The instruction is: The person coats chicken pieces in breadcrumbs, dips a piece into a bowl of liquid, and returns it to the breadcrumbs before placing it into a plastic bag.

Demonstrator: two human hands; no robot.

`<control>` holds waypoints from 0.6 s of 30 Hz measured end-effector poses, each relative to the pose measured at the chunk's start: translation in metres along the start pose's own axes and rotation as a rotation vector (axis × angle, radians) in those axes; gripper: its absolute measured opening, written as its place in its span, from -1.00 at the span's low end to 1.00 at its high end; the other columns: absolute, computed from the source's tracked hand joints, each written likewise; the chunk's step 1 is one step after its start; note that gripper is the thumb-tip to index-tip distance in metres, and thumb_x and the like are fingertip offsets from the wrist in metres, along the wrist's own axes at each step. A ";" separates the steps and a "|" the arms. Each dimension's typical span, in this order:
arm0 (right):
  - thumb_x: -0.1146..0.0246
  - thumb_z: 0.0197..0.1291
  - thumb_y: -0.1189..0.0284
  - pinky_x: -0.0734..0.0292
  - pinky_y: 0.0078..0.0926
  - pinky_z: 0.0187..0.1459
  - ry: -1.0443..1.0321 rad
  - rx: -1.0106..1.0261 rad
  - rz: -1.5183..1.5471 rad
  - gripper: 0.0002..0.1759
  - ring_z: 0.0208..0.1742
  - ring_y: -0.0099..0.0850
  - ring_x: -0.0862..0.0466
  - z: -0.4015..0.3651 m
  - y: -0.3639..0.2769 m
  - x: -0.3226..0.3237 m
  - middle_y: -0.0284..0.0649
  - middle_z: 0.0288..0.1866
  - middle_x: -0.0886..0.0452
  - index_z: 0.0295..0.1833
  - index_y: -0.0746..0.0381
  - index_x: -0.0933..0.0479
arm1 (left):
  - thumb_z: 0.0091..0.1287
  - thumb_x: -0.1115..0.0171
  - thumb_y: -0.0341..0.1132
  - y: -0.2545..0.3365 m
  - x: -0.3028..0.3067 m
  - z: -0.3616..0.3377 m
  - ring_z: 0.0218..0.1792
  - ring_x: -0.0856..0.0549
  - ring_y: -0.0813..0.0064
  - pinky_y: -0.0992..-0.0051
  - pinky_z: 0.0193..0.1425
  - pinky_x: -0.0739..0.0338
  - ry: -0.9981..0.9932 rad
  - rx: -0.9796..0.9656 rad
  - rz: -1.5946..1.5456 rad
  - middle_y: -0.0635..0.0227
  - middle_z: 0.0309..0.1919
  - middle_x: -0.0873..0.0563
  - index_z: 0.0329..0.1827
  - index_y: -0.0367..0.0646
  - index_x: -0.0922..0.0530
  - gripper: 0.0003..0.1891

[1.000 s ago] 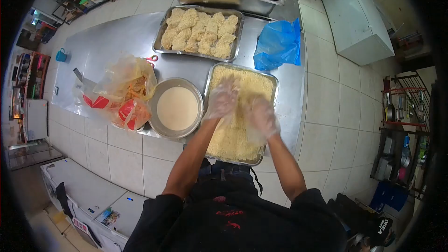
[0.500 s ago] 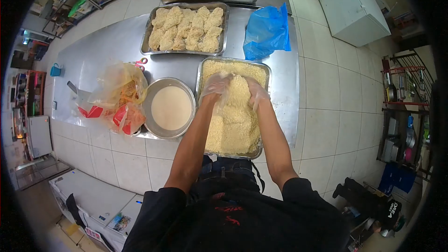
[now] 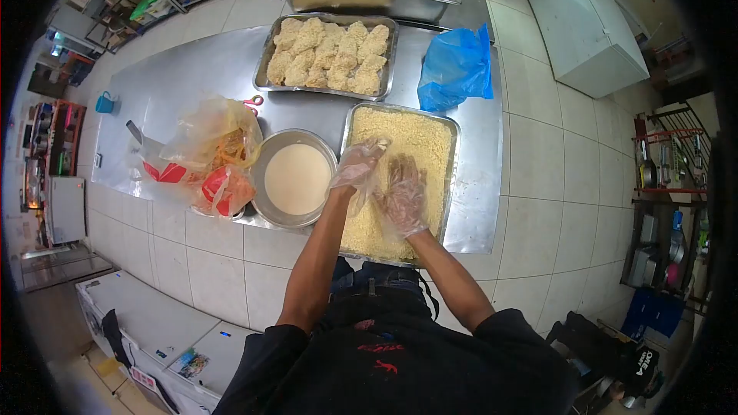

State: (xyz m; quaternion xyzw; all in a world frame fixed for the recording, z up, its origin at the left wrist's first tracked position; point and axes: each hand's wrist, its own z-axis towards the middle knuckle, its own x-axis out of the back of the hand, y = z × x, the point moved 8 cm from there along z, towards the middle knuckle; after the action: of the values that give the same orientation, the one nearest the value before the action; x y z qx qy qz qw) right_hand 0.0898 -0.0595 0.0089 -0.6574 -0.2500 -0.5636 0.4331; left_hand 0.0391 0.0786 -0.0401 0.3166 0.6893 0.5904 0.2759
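Both hands wear clear plastic gloves over a metal tray (image 3: 457, 161) of pale breadcrumbs (image 3: 411, 127). My left hand (image 3: 358, 167) is closed at the tray's left side; a small pale bit shows at its fingertips, too little to name. Flat on the crumbs, palm down with fingers stretched out, lies my right hand (image 3: 405, 196). Whatever may be under it is hidden. Left of the tray stands a round metal bowl (image 3: 334, 161) of creamy white batter (image 3: 296, 179). Behind, another metal tray (image 3: 327, 94) holds rows of crumb-coated pieces (image 3: 327, 54).
A crumpled blue plastic bag (image 3: 455, 69) sits at the back right of the steel table (image 3: 184, 69). Plastic bags with orange contents (image 3: 227, 146) lie left of the bowl, near red-handled scissors (image 3: 254, 101). A blue cup (image 3: 105, 102) stands far left. Another person (image 3: 615, 361) is at lower right.
Both hands have come nearer my body from the tray's far part. The right hand has flattened onto the crumbs, and the heaped crumbs now look spread and level. The view has shifted slightly.
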 end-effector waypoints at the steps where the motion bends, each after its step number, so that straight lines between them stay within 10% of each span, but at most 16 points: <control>1: 0.12 0.35 -0.24 0.24 0.15 0.55 -0.026 0.037 -0.049 -0.05 0.63 0.00 0.00 0.001 -0.003 -0.002 0.11 0.60 -0.09 0.53 0.35 -0.18 | 0.36 -0.20 -0.20 -0.007 0.004 0.005 0.08 -0.68 0.26 0.32 0.18 -0.52 -0.004 -0.024 -0.176 0.05 0.05 -0.72 0.17 -0.21 -0.61 -0.61; 5: 0.17 0.35 -0.26 0.25 0.35 0.50 -0.047 0.040 -0.105 -0.02 0.65 -0.01 0.07 0.026 0.002 0.007 0.12 0.62 -0.01 0.58 0.32 -0.07 | 0.54 -0.05 -0.21 0.047 0.012 -0.016 0.06 -0.67 0.33 0.34 0.10 -0.54 0.063 0.229 0.504 0.15 0.06 -0.71 0.18 -0.29 -0.58 -0.64; 8: 0.20 0.40 -0.20 0.26 0.45 0.47 -0.125 0.174 -0.157 -0.08 0.67 -0.01 0.12 0.012 -0.017 0.010 0.09 0.65 0.08 0.60 0.28 0.02 | 0.60 0.15 0.07 -0.010 0.019 -0.017 0.30 -0.51 0.42 0.44 0.37 -0.40 0.044 0.193 0.125 0.23 0.30 -0.56 0.39 -0.24 -0.45 -0.41; 11: 0.22 0.46 -0.09 0.26 0.51 0.44 -0.257 0.296 -0.244 -0.17 0.67 -0.02 0.17 0.000 -0.027 0.006 0.05 0.67 0.14 0.62 0.22 0.07 | 0.61 0.11 -0.11 -0.016 0.015 -0.035 0.01 -0.65 0.34 0.39 0.07 -0.52 0.152 0.003 -0.225 0.11 0.04 -0.72 0.26 -0.32 -0.50 -0.54; 16: 0.17 0.50 0.05 0.23 0.54 0.43 -0.042 0.266 -0.258 -0.28 0.68 -0.07 0.18 0.077 -0.026 0.015 -0.10 0.68 0.12 0.63 0.15 0.04 | 0.59 0.17 -0.01 -0.027 0.015 -0.057 0.14 -0.63 0.28 0.27 0.17 -0.52 0.158 0.187 0.464 0.03 0.08 -0.66 0.15 -0.29 -0.57 -0.48; 18: 0.13 0.48 0.04 0.22 0.54 0.43 -0.023 0.318 -0.269 -0.30 0.68 -0.10 0.14 0.088 -0.024 -0.007 -0.13 0.67 0.03 0.60 0.15 -0.05 | 0.57 0.24 0.00 -0.037 0.001 -0.065 0.07 -0.61 -0.07 0.10 0.17 -0.44 0.246 0.149 0.585 -0.18 -0.05 -0.66 0.06 -0.37 -0.59 -0.43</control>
State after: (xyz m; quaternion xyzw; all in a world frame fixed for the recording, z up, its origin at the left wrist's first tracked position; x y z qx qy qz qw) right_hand 0.1148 0.0288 0.0101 -0.5477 -0.4265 -0.5623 0.4493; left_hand -0.0145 0.0338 -0.0664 0.4469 0.6387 0.6262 -0.0146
